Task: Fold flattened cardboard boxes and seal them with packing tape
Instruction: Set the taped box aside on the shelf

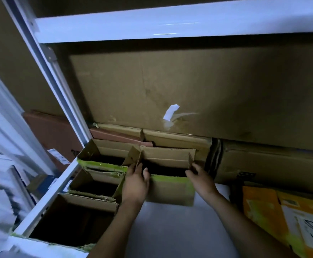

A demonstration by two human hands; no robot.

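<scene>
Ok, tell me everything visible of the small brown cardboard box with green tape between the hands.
The small brown corrugated cardboard box stands upright on the white shelf, top open, dark inside, flaps raised. Green tape runs along its front rim. The left hand grips its left flap, the right hand its right flap. A similar open box sits beside its left side.

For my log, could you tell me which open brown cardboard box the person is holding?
The rightmost open brown cardboard box, with green tape along its front rim: the left hand and right hand grip its side flaps. Nobody holds the other boxes.
</scene>
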